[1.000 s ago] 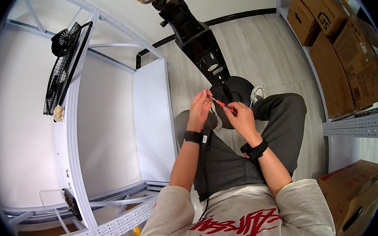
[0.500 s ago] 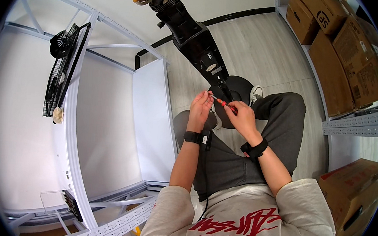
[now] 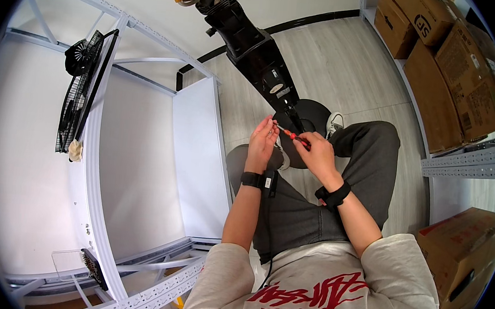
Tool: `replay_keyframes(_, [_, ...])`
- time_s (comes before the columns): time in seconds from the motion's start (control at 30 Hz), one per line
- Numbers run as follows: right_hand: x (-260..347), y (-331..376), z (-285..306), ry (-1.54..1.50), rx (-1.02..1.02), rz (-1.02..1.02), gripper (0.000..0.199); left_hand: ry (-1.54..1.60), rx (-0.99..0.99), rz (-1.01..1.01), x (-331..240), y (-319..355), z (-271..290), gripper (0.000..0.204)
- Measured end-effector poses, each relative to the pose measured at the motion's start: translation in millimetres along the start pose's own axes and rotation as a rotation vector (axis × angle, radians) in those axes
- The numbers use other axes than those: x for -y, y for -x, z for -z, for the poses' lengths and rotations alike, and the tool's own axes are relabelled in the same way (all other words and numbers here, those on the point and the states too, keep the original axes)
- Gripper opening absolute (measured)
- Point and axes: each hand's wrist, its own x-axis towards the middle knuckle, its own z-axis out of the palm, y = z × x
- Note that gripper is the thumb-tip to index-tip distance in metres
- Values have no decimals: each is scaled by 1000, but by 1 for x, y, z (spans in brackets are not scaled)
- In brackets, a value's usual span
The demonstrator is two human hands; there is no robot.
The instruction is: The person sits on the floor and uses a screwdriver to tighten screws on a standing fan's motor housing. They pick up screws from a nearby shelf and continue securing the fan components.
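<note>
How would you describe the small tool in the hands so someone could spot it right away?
Find the tall black fan stand slanting from the top of the picture down to its round base. Just below its lower end the left hand and right hand meet. Between them is a small screwdriver, thin, with an orange-red handle, the only bright thing against the black stand and grey trousers.

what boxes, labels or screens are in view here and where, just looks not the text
Upper cartons: brown cardboard boxes stacked along the right wall, one with a dark printed mark.
Lower carton: brown box at lower right, red strip on its top edge, dark handle slot.
Fan label: small pale sticker on the black fan column above the hands.
Screens: none visible.
</note>
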Motion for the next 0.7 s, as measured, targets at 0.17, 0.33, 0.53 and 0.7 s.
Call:
replay_keyframes(0.17, [-2, 5, -6, 61, -46, 61, 22, 62, -5, 8, 4, -1, -3, 26])
replay_keyframes(0.33, [-1, 7, -9, 45, -101, 122, 22, 166, 26, 57, 6, -12, 0, 18])
replay_keyframes(0.53, [-2, 2, -6, -49, -142, 102, 22, 85, -19, 189, -13, -20, -4, 13])
replay_keyframes(0.7, [-16, -3, -17, -309, 3, -240, 24, 54, 5, 175, -18, -20, -17, 15])
